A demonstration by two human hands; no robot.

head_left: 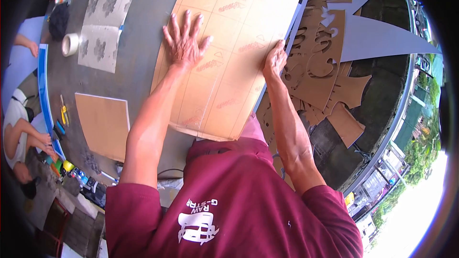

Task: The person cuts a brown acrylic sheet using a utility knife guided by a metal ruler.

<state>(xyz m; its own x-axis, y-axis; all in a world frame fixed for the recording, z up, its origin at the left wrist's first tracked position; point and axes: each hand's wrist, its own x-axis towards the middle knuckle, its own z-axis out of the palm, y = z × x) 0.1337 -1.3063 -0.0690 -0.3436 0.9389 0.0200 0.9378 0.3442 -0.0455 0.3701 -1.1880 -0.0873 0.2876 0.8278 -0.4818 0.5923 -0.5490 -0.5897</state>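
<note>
A large sheet (pixel 229 14) faced in brown paper, with red printing and ruled lines, lies in front of me, its near edge by my waist. My left hand (pixel 184 45) rests flat on its left part, fingers spread and palm down. At the sheet's right edge, my right hand (pixel 275 59) is closed, with the thumb side up and some fingers hidden; it grips the edge. Just right of that hand are brown cut-out sheets (pixel 315 74) with curved openings.
On the grey table (pixel 143 14) are a smaller brown board (pixel 103 126), patterned paper (pixel 103 43), a tape roll (pixel 70 44), a yellow cutter (pixel 64 111) and a blue strip (pixel 45 95). Other people's hands (pixel 45 143) show at far left. White pointed pieces (pixel 382 40) jut out right.
</note>
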